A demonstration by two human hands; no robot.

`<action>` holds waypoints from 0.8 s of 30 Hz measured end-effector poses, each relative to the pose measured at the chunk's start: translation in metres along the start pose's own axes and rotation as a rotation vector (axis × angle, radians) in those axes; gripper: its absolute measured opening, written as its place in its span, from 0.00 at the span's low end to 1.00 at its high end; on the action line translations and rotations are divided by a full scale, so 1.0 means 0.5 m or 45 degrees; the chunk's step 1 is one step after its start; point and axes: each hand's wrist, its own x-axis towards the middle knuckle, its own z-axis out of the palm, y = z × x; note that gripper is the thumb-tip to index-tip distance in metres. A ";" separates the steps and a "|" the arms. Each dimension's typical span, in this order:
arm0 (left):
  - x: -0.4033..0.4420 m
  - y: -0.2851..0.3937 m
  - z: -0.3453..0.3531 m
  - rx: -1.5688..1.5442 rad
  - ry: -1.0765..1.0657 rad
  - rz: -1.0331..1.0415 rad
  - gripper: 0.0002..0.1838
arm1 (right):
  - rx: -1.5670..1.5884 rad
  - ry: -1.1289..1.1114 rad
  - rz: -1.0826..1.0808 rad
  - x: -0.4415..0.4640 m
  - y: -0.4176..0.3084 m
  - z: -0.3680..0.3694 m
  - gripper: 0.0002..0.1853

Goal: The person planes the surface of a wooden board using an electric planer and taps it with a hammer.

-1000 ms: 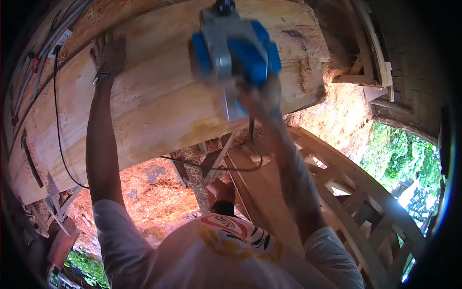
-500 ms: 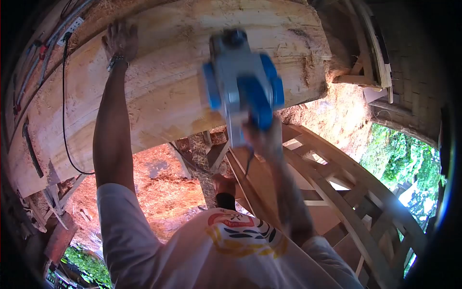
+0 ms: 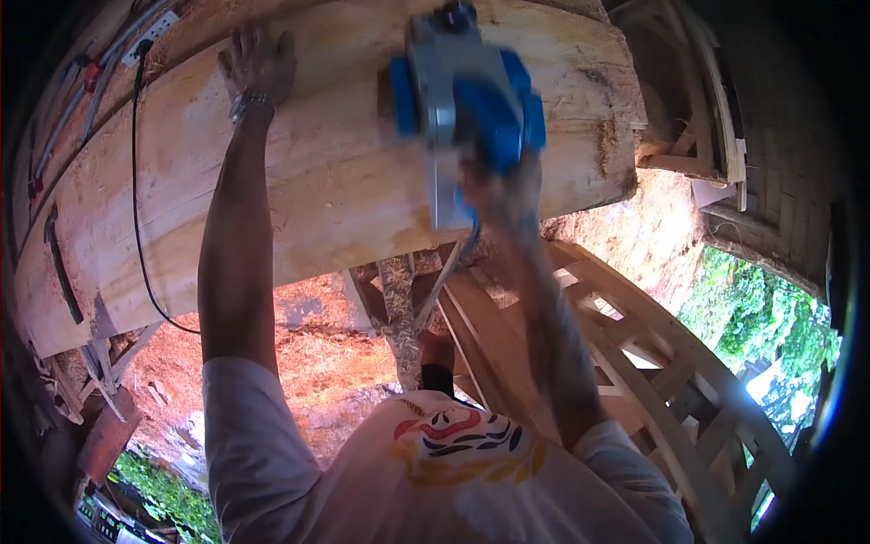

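Note:
A blue-and-grey electric planer (image 3: 442, 86), slightly blurred, rests on or just above a broad pale wooden slab (image 3: 335, 172). My right hand (image 3: 509, 186) is wrapped round the rear handle of the planer. Left of it, my left hand (image 3: 258, 65) lies on the slab near its far edge, fingers spread and holding nothing. A bracelet circles that wrist. The planer's underside, where it meets the wood, is hidden.
A black cable (image 3: 136, 199) runs from a white power strip (image 3: 161, 34) over the slab's left part. A dark bar (image 3: 62, 272) lies at left. Shavings (image 3: 331, 340) cover the ground below. A slatted wooden frame (image 3: 671, 354) stands at right.
The planer and my right hand have moved forward across the slab, away from my body. My left hand stays spread on the wood, and the view has shifted slightly.

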 end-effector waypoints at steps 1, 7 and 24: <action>0.004 -0.005 0.003 0.008 -0.017 0.025 0.38 | -0.161 -0.098 0.038 0.064 -0.055 0.017 0.06; 0.010 -0.039 0.038 0.105 0.150 0.190 0.33 | 0.038 -0.273 -0.017 0.277 -0.013 0.099 0.09; 0.027 -0.076 0.095 0.282 0.050 0.142 0.37 | -0.176 -0.221 0.260 -0.385 0.007 -0.065 0.11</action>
